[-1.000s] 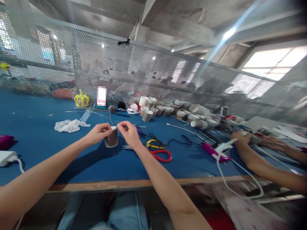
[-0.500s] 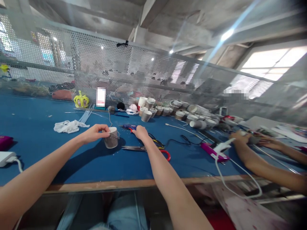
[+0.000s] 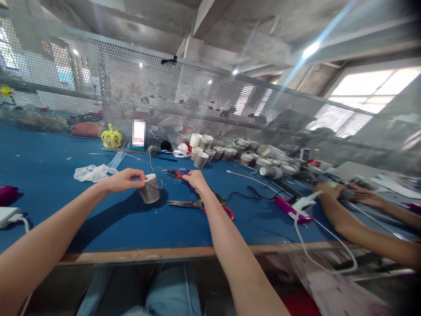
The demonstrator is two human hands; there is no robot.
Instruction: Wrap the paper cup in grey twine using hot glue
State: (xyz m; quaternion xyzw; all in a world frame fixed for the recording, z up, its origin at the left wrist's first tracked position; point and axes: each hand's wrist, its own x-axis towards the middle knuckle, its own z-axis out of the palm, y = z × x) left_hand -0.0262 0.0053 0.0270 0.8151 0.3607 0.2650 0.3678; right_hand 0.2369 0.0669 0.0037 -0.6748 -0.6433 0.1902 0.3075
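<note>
While L hand [image 3: 126, 179] pinches cup [image 3: 150, 190] @ rim, R hand [image 3: 196, 179] grips blue-red tool [image 3: 178, 171].

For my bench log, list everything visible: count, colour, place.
Tapered cup: one, grey, centre left
Slim tool: one, blue and red, centre
Metal scissors: one, red handles, centre
Looped handle: one, yellow, beside scissors
Crumpled cloth: one, white, left
Crown-shaped ornament: one, yellow, rear left
Round balls: three; grey, black, pink; rear centre
Piled cups: many, grey and white, rear
Glossy casings: at least two, purple, both sides
Thin cables: several, white or black, right
Flat table: one, blue, foreground
Perforated screen: one, grey, rear
Another person's hands: two, right
Left hand: one, holding cup
Right hand: one, at tool
</note>
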